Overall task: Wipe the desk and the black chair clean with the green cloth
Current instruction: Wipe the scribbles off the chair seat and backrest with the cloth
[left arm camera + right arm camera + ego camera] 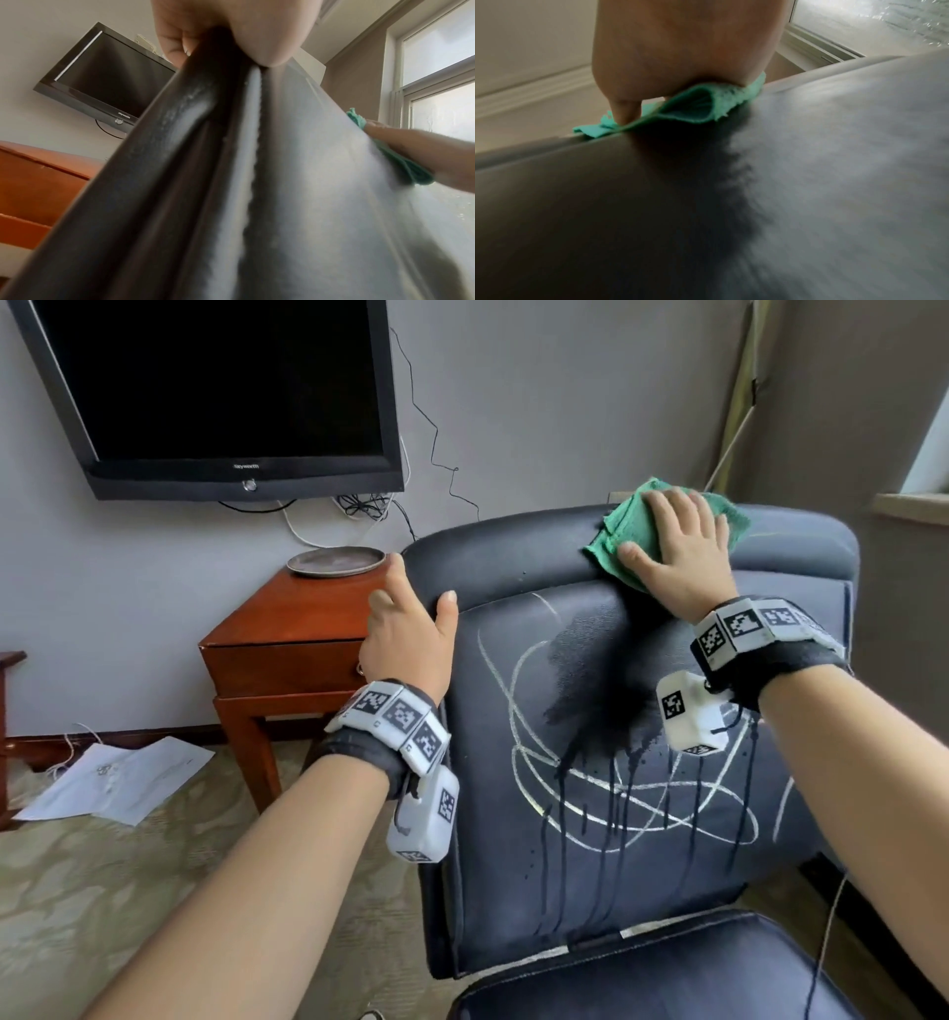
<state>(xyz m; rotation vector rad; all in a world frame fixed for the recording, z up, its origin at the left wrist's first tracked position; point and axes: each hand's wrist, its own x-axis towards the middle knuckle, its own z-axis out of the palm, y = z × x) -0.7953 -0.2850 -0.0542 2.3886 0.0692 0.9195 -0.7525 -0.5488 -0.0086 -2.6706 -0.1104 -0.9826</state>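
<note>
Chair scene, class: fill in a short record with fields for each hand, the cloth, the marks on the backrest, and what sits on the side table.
left hand: grips the chair at the backrest's top left corner
right hand: presses the cloth flat on the backrest's top edge
cloth: green, bunched under the palm
marks: white scribbled loops, a dark wet patch with drips running down
side table: holds a grey plate

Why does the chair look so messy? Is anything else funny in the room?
The chair back has white scribbled loops on it, and dark wet drips run down from a wiped patch below the green cloth under the right hand. Papers also lie on the floor by the wooden table.
</note>
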